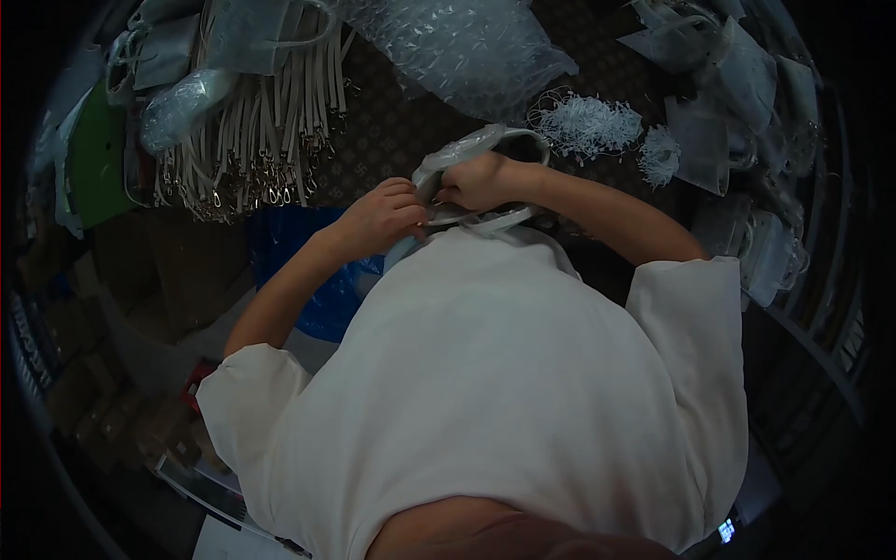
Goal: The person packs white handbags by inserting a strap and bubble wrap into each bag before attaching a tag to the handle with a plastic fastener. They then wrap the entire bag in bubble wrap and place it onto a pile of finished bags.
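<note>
A pale handbag (455,152) with looped handles lies at the near edge of the table, against my shirt. My left hand (385,217) is closed at its left side, the fingers bent and pinching its edge. My right hand (478,181) reaches across the bag with curled fingers, gripping near the same edge. The two hands are close together. My fingertips are partly hidden, and I cannot make out any small part between them. A dark opening of the bag shows beyond my right wrist.
Many pale straps with metal clasps (271,140) hang together at the left. Bubble wrap (467,56) lies at the back. A heap of white tag strings (588,124) is right of the bag. More pale bags (747,75) pile up at right. Blue plastic (327,303) hangs below left.
</note>
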The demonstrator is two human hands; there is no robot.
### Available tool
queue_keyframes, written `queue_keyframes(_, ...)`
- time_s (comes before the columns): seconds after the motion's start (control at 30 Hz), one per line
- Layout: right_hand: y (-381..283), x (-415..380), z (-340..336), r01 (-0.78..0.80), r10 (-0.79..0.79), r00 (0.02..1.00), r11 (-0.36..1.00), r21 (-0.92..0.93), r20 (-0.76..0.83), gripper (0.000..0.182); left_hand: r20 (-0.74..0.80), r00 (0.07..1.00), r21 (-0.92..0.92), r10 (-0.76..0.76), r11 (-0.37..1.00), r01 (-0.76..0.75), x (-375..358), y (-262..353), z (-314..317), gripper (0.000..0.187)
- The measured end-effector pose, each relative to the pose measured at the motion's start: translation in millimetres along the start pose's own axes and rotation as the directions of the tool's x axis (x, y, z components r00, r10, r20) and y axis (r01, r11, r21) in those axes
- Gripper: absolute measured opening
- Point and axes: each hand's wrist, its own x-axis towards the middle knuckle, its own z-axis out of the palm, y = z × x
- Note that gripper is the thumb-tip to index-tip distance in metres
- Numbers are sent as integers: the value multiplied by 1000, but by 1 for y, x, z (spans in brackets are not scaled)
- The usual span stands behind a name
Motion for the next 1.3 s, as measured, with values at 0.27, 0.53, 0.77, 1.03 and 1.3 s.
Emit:
queue_keyframes(0.27, 15, 16, 10, 2, 9, 999, 980, 199, -52, 26, -142, 987, 243, 69, 970, -33, -3, -19, 3, 18)
queue_keyframes(0.53, -5, 26, 13, -100, 104, 994, 990, 95, -41, 28, -72, 997, 250, 22, 968, -4, -11, -29, 8, 16)
queue_keyframes(0.77, 0, 19, 8, -10, 2, 996, 996, -84, -86, 23, -105, 991, 38, -83, 995, 87, -4, -9, 8, 17)
queue_keyframes(1.03, 22, 29, 7, 153, -165, 952, 986, -66, -257, 18, -246, 957, -123, -151, 985, 124, -11, -15, 13, 15)
queue_keyframes(1.3, 8, 35, 23, 83, -46, 990, 957, 278, -135, 19, -412, 875, -234, -256, 957, 171, -23, -14, 23, 19)
